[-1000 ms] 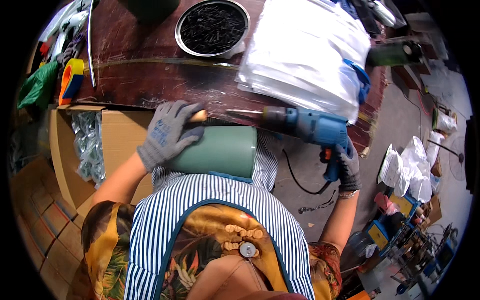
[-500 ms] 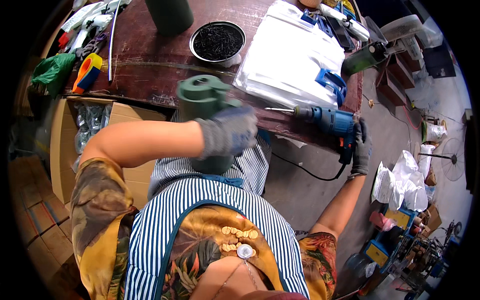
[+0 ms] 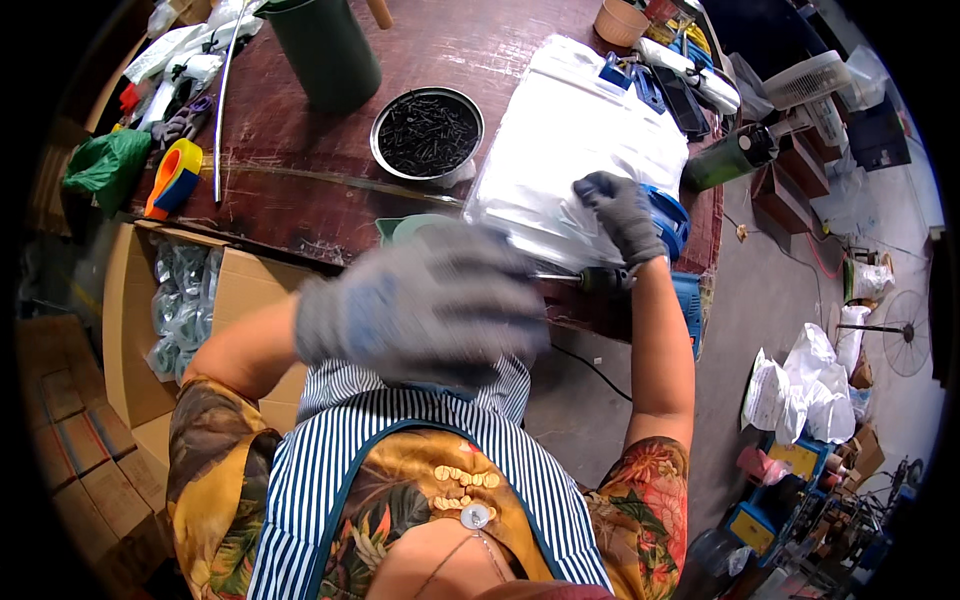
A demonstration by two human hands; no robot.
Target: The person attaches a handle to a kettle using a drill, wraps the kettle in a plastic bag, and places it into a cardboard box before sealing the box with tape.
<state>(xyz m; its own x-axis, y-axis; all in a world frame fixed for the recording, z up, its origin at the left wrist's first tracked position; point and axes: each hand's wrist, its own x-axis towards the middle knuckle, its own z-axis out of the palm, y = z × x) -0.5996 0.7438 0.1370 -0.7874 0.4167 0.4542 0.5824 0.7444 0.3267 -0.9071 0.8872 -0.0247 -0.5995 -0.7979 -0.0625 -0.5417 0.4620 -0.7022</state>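
Note:
My left hand (image 3: 420, 305), in a grey glove, is smeared by motion above my lap, so its fingers cannot be read. Behind it shows a bit of the dark green jug's (image 3: 408, 228) top; the rest is hidden. My right hand (image 3: 625, 218), gloved too, reaches over a stack of clear plastic bags (image 3: 560, 130), its fingers closed on the topmost plastic bag. Beneath that forearm lies a blue power drill (image 3: 686, 298) at the table edge, partly covered, its bit pointing left.
A round tin of black screws (image 3: 428, 135) stands on the dark red table (image 3: 310, 170), near another green jug (image 3: 325, 60). Coloured tape rolls (image 3: 176, 178) lie at the left. Below them is an open carton (image 3: 145, 340) of wrapped parts. A green bottle (image 3: 730, 158) stands at the right.
My right hand has let go of the drill and moved left and up onto the plastic bags. My left hand has moved nearer and now hides most of the jug.

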